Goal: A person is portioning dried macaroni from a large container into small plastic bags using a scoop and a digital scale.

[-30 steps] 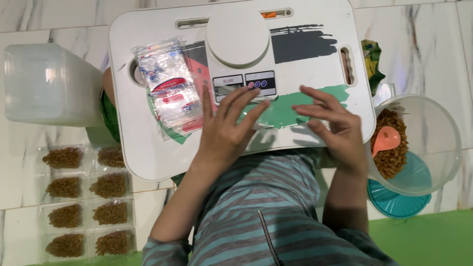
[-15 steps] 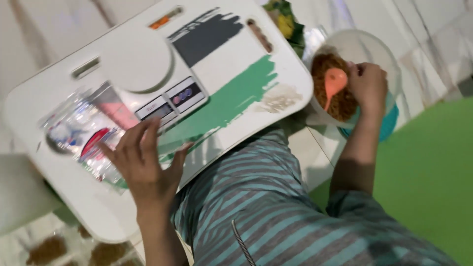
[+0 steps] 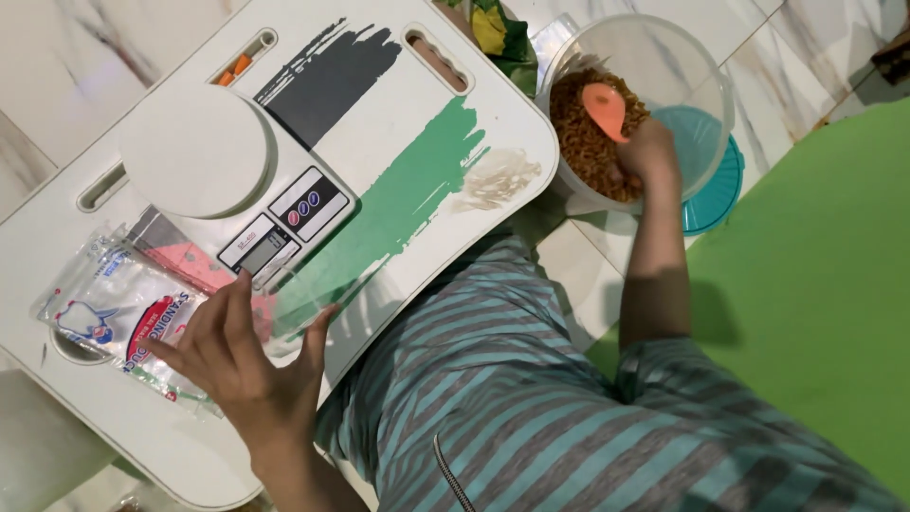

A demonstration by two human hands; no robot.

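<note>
The clear plastic tub (image 3: 697,85) stands on the pale tiled floor (image 3: 806,57) to the right of the lap table, and it holds a heap of brown, crumbly snack pieces (image 3: 583,137) piled against its near wall. An orange scoop (image 3: 605,106) lies on top of that heap, its bowl facing up. The right hand (image 3: 649,156) reaches into the tub with its fingers curled down among the brown pieces just beside the scoop's handle; whether they are closed on the handle cannot be told from this angle. Under the tub's far edge shows a teal lid (image 3: 716,190), lying flat on the floor. The left hand (image 3: 248,365) rests on the white lap table (image 3: 493,104) with fingers spread and flat, holding nothing, its fingertips on the edge of a stack of clear plastic pouches (image 3: 109,313) with red and blue print. Just beyond the pouches sits a white kitchen scale (image 3: 284,213) with a round, bare platform. Green and dark grey painted streaks cross the table top. A green mat (image 3: 834,303) covers the floor at the right.
</note>
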